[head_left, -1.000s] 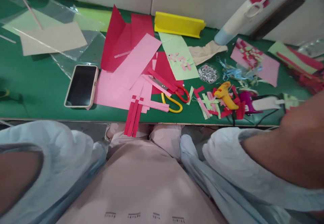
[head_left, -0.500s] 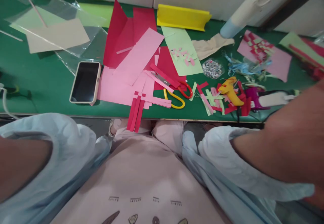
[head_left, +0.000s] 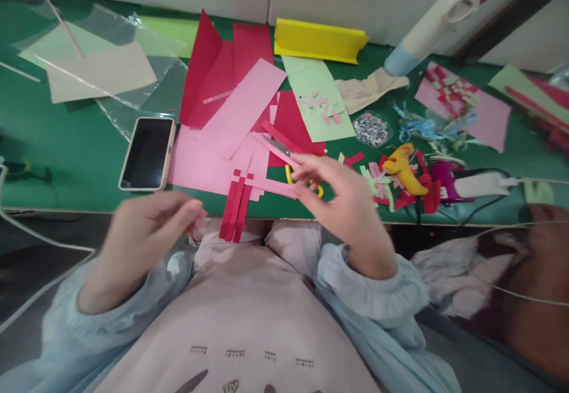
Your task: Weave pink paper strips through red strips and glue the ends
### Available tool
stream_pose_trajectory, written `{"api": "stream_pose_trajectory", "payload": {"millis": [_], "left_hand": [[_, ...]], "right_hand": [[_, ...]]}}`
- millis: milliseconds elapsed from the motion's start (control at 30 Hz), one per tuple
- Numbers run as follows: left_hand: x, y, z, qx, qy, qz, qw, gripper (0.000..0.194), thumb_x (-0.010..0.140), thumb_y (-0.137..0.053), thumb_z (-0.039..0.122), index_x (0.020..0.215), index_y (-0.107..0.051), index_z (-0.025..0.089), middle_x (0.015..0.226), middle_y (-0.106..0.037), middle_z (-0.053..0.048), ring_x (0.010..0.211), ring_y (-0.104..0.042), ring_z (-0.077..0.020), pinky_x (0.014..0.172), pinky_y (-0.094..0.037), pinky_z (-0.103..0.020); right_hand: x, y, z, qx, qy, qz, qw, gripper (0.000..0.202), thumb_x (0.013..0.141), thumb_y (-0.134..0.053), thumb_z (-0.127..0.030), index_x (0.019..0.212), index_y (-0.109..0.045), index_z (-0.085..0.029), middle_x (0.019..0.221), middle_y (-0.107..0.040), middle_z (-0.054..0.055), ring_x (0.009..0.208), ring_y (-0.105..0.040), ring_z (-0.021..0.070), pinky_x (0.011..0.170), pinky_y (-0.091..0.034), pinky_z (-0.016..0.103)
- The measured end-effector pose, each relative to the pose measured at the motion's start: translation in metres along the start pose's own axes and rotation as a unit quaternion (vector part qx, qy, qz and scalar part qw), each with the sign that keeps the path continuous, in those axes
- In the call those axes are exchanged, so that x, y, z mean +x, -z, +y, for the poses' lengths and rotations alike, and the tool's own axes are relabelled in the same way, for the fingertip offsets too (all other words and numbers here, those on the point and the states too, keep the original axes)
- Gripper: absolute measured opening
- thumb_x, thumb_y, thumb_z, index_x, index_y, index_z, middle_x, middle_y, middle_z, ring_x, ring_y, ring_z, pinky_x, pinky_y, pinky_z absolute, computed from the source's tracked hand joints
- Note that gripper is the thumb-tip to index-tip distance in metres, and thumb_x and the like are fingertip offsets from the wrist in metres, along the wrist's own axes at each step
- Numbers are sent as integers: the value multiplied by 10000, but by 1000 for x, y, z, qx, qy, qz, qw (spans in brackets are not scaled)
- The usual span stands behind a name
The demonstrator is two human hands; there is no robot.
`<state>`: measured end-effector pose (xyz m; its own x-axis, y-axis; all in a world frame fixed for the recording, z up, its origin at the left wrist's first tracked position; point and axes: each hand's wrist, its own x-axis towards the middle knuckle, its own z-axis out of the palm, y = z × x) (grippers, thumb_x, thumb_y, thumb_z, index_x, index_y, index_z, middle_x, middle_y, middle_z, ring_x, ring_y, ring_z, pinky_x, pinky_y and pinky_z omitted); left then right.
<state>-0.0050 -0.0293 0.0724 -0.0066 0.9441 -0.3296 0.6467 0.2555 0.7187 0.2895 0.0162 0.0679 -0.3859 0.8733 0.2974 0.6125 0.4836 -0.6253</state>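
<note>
Woven paper strips (head_left: 235, 209), red lengthwise with pink crossing near the top, overhang the table's front edge. My right hand (head_left: 340, 200) is over the free ends of the pink strips (head_left: 273, 187), thumb and fingers apart. It partly covers the scissors (head_left: 278, 146) with yellow and red handles; whether it touches the strips I cannot tell. My left hand (head_left: 153, 233), slightly blurred, hovers before the table edge below the phone (head_left: 147, 155). Its fingers curl in against the thumb, with nothing visible in them.
Pink paper sheets (head_left: 200, 162) and red card (head_left: 200, 85) lie behind the strips. Rightward are a pale green sheet (head_left: 317, 99), a container of small beads (head_left: 372, 129), a yellow glue gun (head_left: 404, 168) and paper scraps. A white cable (head_left: 48, 239) hangs at left.
Both my hands have come into view over the front edge, the right one from the right side to the pink strips. The woven strips stay in place.
</note>
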Motion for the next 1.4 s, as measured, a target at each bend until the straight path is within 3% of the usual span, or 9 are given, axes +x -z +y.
{"api": "stream_pose_trajectory", "payload": {"millis": [67, 133, 233, 300, 500, 800, 1000, 1100, 1400], "left_hand": [[5, -14, -13, 55, 13, -62, 996, 541, 876, -485, 627, 647, -674, 174, 596, -665, 7, 565, -584, -131, 562, -420, -229], [9, -27, -31, 53, 52, -131, 989, 563, 900, -436, 637, 688, -703, 189, 633, -703, -29, 577, -625, -166, 586, -452, -258], [13, -47, -53, 25, 81, -168, 982, 511, 861, -530, 634, 695, -739, 199, 707, -739, -66, 639, -671, -207, 625, -479, -271], [17, -58, -60, -81, 95, -166, 978, 477, 836, -582, 628, 760, -750, 188, 758, -749, -71, 687, -684, -215, 647, -504, -270], [21, -84, -53, -360, 164, -206, 895, 439, 786, -703, 573, 876, -754, 146, 863, -768, -102, 862, -715, -235, 798, -568, -326], [18, -107, -46, -483, 225, -282, 798, 382, 761, -801, 427, 971, -735, 114, 901, -778, -132, 852, -744, -221, 814, -589, -331], [18, -113, -45, -506, 202, -305, 781, 398, 803, -761, 435, 1023, -729, 105, 933, -773, -155, 883, -743, -237, 809, -588, -334], [21, -109, -43, -531, 199, -287, 772, 390, 818, -741, 438, 1016, -722, 102, 901, -772, -152, 877, -742, -251, 812, -588, -361], [22, -104, -39, -516, 217, -255, 788, 315, 806, -756, 425, 826, -676, 121, 796, -768, -117, 761, -739, -206, 721, -592, -294]], "right_hand": [[9, -22, 9, -40, -1, -19, 999, 252, 974, -535, -243, 1196, -643, -191, 1006, -698, 69, 958, -650, 202, 880, -526, 359], [15, -41, 15, -110, -1, -52, 993, 221, 956, -568, -238, 1140, -666, -164, 1052, -684, 107, 1043, -607, 254, 909, -496, 398], [19, -60, 18, -184, 6, -104, 977, 192, 948, -580, -247, 1075, -680, -144, 1053, -656, 135, 1008, -562, 278, 866, -460, 404], [20, -68, 19, -206, 9, -116, 972, 175, 948, -576, -235, 1058, -677, -143, 1028, -646, 132, 985, -543, 276, 838, -438, 395], [17, -77, 23, -218, 18, -135, 967, 207, 962, -492, -133, 1068, -669, -145, 1011, -641, 122, 981, -528, 262, 831, -404, 379], [21, -83, 29, -216, 57, -132, 966, 222, 972, -474, -133, 1081, -666, -155, 1021, -653, 103, 954, -526, 248, 833, -395, 375], [22, -78, 29, -187, 55, -141, 971, 198, 985, -504, -195, 1082, -673, -157, 1012, -658, 95, 959, -557, 233, 848, -415, 369], [21, -74, 29, -178, 52, -144, 972, 208, 969, -562, -260, 1112, -667, -152, 1031, -655, 97, 986, -562, 239, 866, -423, 371], [24, -76, 31, -194, 58, -149, 968, 191, 950, -584, -229, 1101, -679, -162, 1042, -656, 99, 994, -550, 242, 859, -413, 376]]}}
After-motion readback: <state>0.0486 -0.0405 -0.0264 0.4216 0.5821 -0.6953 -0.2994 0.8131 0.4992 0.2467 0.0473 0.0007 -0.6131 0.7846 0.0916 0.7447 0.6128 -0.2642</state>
